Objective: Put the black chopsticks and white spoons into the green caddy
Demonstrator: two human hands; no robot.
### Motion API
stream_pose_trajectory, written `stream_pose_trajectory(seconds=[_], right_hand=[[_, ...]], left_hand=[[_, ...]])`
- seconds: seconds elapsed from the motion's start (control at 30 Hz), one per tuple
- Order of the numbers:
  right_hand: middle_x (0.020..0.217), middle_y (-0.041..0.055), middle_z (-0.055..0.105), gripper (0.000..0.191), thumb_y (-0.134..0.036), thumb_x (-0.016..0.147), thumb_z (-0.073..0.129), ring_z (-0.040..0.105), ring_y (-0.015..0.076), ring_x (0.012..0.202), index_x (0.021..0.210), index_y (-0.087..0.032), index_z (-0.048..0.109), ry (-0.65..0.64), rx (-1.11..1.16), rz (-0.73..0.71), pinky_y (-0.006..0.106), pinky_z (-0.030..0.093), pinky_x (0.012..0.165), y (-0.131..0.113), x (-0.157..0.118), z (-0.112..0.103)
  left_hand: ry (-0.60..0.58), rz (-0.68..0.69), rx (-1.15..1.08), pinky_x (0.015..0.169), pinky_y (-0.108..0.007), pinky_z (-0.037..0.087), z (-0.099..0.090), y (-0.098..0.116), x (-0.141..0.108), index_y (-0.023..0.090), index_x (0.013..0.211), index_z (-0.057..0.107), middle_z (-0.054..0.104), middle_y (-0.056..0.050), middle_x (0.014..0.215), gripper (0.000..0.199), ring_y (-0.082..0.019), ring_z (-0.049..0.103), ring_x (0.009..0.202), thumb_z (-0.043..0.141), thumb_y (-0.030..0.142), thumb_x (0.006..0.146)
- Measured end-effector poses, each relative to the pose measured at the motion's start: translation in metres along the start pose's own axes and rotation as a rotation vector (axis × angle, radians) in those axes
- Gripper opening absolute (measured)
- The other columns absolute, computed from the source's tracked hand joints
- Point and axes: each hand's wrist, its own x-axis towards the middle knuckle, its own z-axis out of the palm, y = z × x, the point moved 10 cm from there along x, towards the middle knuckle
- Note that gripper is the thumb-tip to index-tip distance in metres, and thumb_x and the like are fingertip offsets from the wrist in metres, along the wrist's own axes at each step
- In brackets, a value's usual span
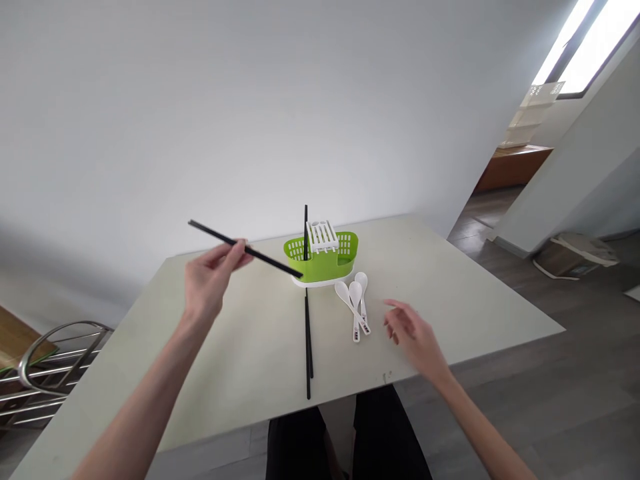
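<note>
1. Head view: black chopsticks (273, 262), count unclear, are pinched near mid-length by the fingers of the left hand (206, 280), presumably for balance, above the table (430, 280).
2. The right hand (413, 337) is empty, fingers loosely curled, beside three white spoons (355, 293).
3. Upright black chopsticks (306, 230) are supported by the green basket (323, 270).
4. Loose chopsticks (307, 347) are laid in front.
5. Spoon-handle markings (357, 329) cannot be read.

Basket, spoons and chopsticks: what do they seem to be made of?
Basket: probably plastic; even, bright green, with rows of neat openings through thin walls.
Spoons: smooth and white, with printed marks on the handles; melamine or ceramic, I can't tell which.
Chopsticks: uniformly black, no wood grain visible; perhaps plastic or composite, though lacquered wood is possible.
</note>
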Motion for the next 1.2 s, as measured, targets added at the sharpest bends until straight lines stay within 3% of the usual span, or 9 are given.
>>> stream_pose_trajectory(seconds=[0.07,0.13,0.23,0.33,0.53,0.73,0.93,1.1,1.2], right_hand=[[0.086,0.0064,0.071,0.053,-0.065,0.097,0.051,0.062,0.0193,0.069,0.123,-0.02,0.063,0.162,-0.104,0.01,0.033,0.053,0.067,0.024,0.019,-0.038],[0.087,0.0075,0.073,0.051,-0.062,0.097,0.048,0.065,0.0213,0.074,0.121,-0.019,0.064,0.232,-0.229,0.02,0.035,0.052,0.075,0.045,0.035,-0.057],[0.088,0.0068,0.074,0.049,-0.055,0.096,0.046,0.067,0.0227,0.076,0.124,-0.019,0.063,0.224,-0.346,0.035,0.037,0.049,0.079,0.068,0.05,-0.06],[0.086,0.0044,0.075,0.047,-0.05,0.096,0.046,0.068,0.023,0.079,0.128,-0.02,0.062,0.189,-0.418,0.026,0.036,0.048,0.079,0.074,0.056,-0.053],[0.084,0.0031,0.075,0.044,-0.048,0.097,0.044,0.07,0.0233,0.081,0.126,-0.021,0.062,0.156,-0.45,0.009,0.036,0.047,0.08,0.069,0.057,-0.046],[0.08,0.0014,0.072,0.04,-0.049,0.098,0.042,0.069,0.0231,0.078,0.121,-0.023,0.063,0.155,-0.463,0.011,0.036,0.047,0.078,0.069,0.057,-0.044],[0.082,0.0024,0.072,0.04,-0.049,0.097,0.042,0.069,0.0237,0.079,0.119,-0.023,0.063,0.154,-0.473,0.031,0.036,0.047,0.079,0.07,0.057,-0.044],[0.082,0.0022,0.072,0.039,-0.048,0.096,0.043,0.069,0.0236,0.079,0.118,-0.023,0.063,0.155,-0.465,0.024,0.036,0.046,0.08,0.07,0.057,-0.045],[0.082,0.0021,0.072,0.039,-0.049,0.096,0.043,0.069,0.0234,0.079,0.118,-0.023,0.063,0.157,-0.452,0.021,0.036,0.047,0.078,0.071,0.056,-0.045]], left_hand=[[-0.016,0.071,0.036,0.104,-0.042,0.061,0.013,0.013,0.034,0.017,0.101,0.081,0.082,-0.007,0.104,0.047,-0.028,0.079,0.099,0.082,0.058,0.079],[-0.074,0.103,0.048,0.101,-0.04,0.062,0.037,0.014,0.063,0.016,0.103,0.082,0.082,-0.008,0.104,0.044,-0.026,0.08,0.095,0.083,0.053,0.08],[-0.161,0.111,0.101,0.096,-0.04,0.064,0.078,0.0,0.094,0.013,0.105,0.082,0.082,-0.009,0.1,0.039,-0.024,0.08,0.09,0.084,0.043,0.08],[-0.239,0.111,0.187,0.092,-0.038,0.064,0.112,-0.02,0.114,0.013,0.102,0.083,0.083,-0.009,0.096,0.033,-0.024,0.08,0.086,0.084,0.037,0.079],[-0.336,0.058,0.32,0.088,-0.037,0.063,0.15,-0.059,0.133,0.015,0.094,0.083,0.083,-0.009,0.091,0.031,-0.025,0.079,0.082,0.084,0.04,0.076],[-0.379,0.056,0.466,0.091,-0.035,0.059,0.161,-0.081,0.135,0.021,0.091,0.084,0.083,-0.006,0.084,0.027,-0.026,0.078,0.092,0.084,0.041,0.073],[-0.385,0.039,0.475,0.093,-0.034,0.057,0.164,-0.093,0.136,0.022,0.087,0.083,0.083,-0.006,0.093,0.03,-0.026,0.076,0.1,0.086,0.046,0.07],[-0.388,0.038,0.468,0.091,-0.034,0.056,0.163,-0.09,0.13,0.019,0.091,0.079,0.083,-0.008,0.095,0.037,-0.025,0.076,0.096,0.087,0.049,0.07],[-0.319,0.097,0.418,0.09,-0.032,0.055,0.149,-0.078,0.122,0.02,0.106,0.074,0.08,-0.008,0.105,0.039,-0.022,0.073,0.098,0.08,0.048,0.08]])
